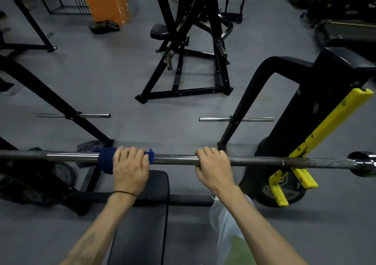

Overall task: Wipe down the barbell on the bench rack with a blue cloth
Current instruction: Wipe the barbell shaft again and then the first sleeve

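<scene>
The barbell (175, 159) is bare metal, glossy left of the left grip (130, 167), duller and rough-looking right of the right grip (213, 169). Under the left grip, the blue cloth (105, 161) looks soft and matt. Yellow plastic guards (329, 122) are smooth.

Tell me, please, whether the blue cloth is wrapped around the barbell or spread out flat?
Wrapped around: the blue cloth curls over the barbell, with the left hand gripping it there.

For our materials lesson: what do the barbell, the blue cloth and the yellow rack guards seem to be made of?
Barbell: probably steel, grey with bright glints, duller toward the right end.
Blue cloth: soft woven or knitted fabric, matte, bunched round the bar under the left hand.
Yellow rack guards: likely hard plastic, smooth, with visible fasteners.
</scene>
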The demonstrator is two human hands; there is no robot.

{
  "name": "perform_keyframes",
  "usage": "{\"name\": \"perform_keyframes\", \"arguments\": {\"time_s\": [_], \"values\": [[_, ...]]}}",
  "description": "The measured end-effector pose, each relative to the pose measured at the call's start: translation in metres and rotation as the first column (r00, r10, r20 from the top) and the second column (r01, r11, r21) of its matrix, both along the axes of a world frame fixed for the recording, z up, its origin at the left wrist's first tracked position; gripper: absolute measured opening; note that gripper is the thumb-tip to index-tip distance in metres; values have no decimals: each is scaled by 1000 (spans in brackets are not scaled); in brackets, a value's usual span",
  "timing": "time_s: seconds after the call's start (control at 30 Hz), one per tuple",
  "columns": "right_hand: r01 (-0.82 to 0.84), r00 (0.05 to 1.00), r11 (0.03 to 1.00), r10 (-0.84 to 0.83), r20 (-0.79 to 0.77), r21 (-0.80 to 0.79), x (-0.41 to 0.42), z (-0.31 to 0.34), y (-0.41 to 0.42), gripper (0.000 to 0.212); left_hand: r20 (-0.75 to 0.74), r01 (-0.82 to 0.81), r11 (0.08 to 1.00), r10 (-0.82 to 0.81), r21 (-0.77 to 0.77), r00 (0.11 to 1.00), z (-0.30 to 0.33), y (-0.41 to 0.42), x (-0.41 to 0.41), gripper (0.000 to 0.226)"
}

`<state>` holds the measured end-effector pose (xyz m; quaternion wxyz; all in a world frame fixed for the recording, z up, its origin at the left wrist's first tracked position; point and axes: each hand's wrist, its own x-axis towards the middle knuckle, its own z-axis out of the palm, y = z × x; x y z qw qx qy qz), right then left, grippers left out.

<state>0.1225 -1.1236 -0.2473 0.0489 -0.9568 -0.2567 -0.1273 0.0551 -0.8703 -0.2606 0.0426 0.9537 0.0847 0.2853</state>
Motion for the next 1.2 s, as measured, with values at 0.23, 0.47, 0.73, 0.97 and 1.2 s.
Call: {"name": "perform_keyframes", "arguments": {"time_s": [0.23, 0.47, 0.73, 0.97, 1.2], "values": [[4, 1000, 999, -4, 22, 38, -1, -1, 1, 30, -34, 249, 968, -249, 6, 968, -8, -117, 26, 29], [18, 1000, 1000, -18, -6, 16, 1, 3, 3, 35, -13, 15, 1000, -15, -23, 1000, 2, 15, -8, 39], [9, 999, 999, -11, 45, 40, 4, -1, 1, 30, -26, 225, 974, -226, -34, 974, -6, -138, 28, 22], [-7, 997, 1000, 6, 77, 24, 9, -7, -2, 42, 31, 71, 997, -72, 22, 997, -1, 14, -5, 36], [10, 995, 989, 6, 103, -150, 15, -1, 3, 37, 5, 54, 995, -54, -83, 999, -3, -95, 18, 26]]}}
